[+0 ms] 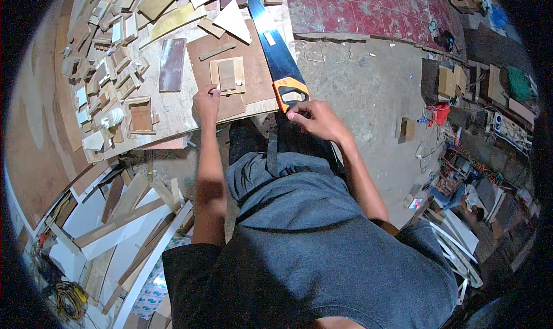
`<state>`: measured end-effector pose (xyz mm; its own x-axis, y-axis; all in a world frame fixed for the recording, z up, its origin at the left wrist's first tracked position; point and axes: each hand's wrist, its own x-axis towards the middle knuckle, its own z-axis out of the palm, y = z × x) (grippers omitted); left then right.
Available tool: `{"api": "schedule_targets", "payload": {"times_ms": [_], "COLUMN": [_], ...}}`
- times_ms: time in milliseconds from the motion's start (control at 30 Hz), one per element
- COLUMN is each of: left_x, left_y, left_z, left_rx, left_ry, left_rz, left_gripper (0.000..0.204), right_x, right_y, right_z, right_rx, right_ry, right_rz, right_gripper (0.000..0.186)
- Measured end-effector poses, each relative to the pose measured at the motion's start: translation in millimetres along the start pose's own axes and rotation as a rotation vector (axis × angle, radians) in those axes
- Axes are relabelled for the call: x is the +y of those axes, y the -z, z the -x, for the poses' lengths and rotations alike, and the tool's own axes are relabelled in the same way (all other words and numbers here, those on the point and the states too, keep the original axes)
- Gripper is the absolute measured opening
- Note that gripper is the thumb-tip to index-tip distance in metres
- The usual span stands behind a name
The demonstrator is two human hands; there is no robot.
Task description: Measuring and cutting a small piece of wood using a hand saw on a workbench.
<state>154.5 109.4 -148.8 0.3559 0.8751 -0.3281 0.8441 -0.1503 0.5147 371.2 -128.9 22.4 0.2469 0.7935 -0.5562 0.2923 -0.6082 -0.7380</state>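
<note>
My left hand [206, 103] is closed at the bench edge, fingertips by the lower left corner of a small pale wood board [236, 68]. What it may pinch is too small to make out. A narrower brown wood piece [226, 75] lies on that board, and both rest on a larger brown panel [200, 51]. Beside them lies a handsaw [279, 58] with a dark blade pointing away and an orange and black handle near me. My right hand [314, 120] has its thumb and fingers curled at the near end of that handle.
Many small wood offcuts [115, 64] crowd the left of the bench [173, 113], with a white spiral bulb [112, 118] among them. Boards and strips [124, 219] are piled on the floor at lower left. Tools and cables [455, 156] clutter the right; another person [472, 205] is there.
</note>
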Motion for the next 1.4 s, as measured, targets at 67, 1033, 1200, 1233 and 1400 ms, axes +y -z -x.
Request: {"api": "schedule_targets", "payload": {"times_ms": [67,1033,1200,1233,1400], "left_x": [1.3,6.8,7.9,8.9,27.2], "left_y": [-1.6,-4.4,-9.9,-10.4,-9.2], "left_z": [-0.9,-0.4,0.6,-0.4,5.0], "left_rx": [0.007,0.021,0.038,0.055,0.046], "left_ry": [-0.018,-0.157,-0.140,-0.128,-0.083], "left_rz": [-0.024,-0.224,-0.213,-0.208,-0.129], "left_gripper": [0.024,0.019,0.016,0.016,0.015], "right_x": [2.3,24.6,40.9,44.9,60.1], "right_y": [1.0,24.8,31.6,32.9,45.7], "right_z": [3.3,17.9,10.7,9.4,14.5], "right_rx": [0.010,0.042,0.052,0.042,0.055], "right_ry": [0.006,-0.013,0.064,0.080,-0.018], "right_rz": [0.009,-0.052,-0.042,-0.032,-0.141], "right_gripper": [0.033,0.033,0.033,0.033,0.031]}}
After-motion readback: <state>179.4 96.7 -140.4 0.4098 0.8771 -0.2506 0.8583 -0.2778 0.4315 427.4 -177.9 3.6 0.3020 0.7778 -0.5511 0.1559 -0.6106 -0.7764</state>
